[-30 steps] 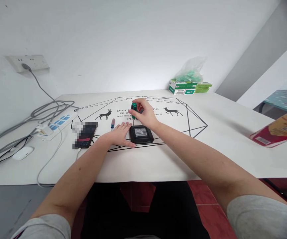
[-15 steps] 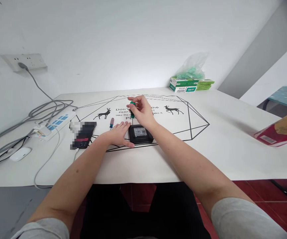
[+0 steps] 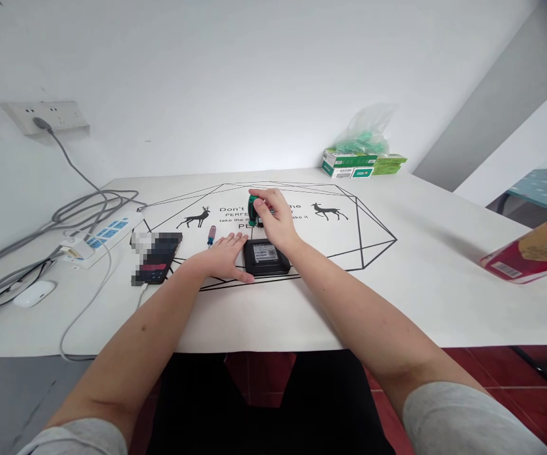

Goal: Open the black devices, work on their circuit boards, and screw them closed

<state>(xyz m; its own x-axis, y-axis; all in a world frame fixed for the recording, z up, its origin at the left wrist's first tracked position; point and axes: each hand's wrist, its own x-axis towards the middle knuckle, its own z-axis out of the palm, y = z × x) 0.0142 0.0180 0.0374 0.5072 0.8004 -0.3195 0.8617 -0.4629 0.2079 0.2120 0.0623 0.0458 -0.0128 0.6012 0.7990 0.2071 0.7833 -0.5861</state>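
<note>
A black square device (image 3: 257, 268) with a white label lies flat on the white table. My right hand (image 3: 277, 218) grips a screwdriver (image 3: 253, 207) by its green and black handle. The screwdriver stands upright, its thin shaft pointing down at the device's far left corner; I cannot make out the tip's contact. Beside the device's left edge, my left hand (image 3: 224, 256) rests with fingers stretched out and the thumb along the near left corner. A second, smaller screwdriver (image 3: 212, 234) with a reddish, see-through handle lies just beyond my left fingers.
To the left are a phone (image 3: 162, 259) on a cable, a power strip (image 3: 107, 237) with grey cords, glasses (image 3: 10, 291) and a white earbud case (image 3: 35, 294). Green-white boxes (image 3: 351, 163) stand by the wall, and a red-yellow packet (image 3: 529, 253) at right.
My right fingers have shifted around the screwdriver handle, closing more over it. My left hand and the device stay in place; the view has moved slightly.
</note>
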